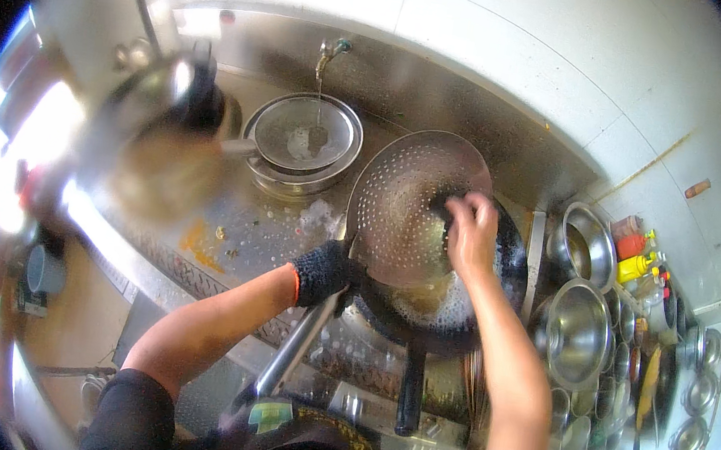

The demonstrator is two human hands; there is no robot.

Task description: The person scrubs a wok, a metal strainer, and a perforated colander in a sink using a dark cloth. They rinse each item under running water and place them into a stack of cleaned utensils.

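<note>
My left hand [325,275], in a dark knitted glove with an orange cuff, grips a perforated metal strainer [396,209] by its rim or the start of its handle. My bare right hand [473,229] is over the right side of the strainer, its fingers curled around a dark scrubbing pad [445,203] that is partly blurred. Under the strainer sits a black wok [508,257] with white suds, its dark handle [411,386] pointing towards me. A metal tube-like handle [298,345] slants down from beside my left hand.
A tap [328,52] runs water into a fine-mesh sieve [303,140] on a metal bowl at the back. Food scraps [202,246] lie on the steel surface. Steel bowls [580,333], squeeze bottles [633,268] and containers crowd the right. A blurred pot [161,92] stands at left.
</note>
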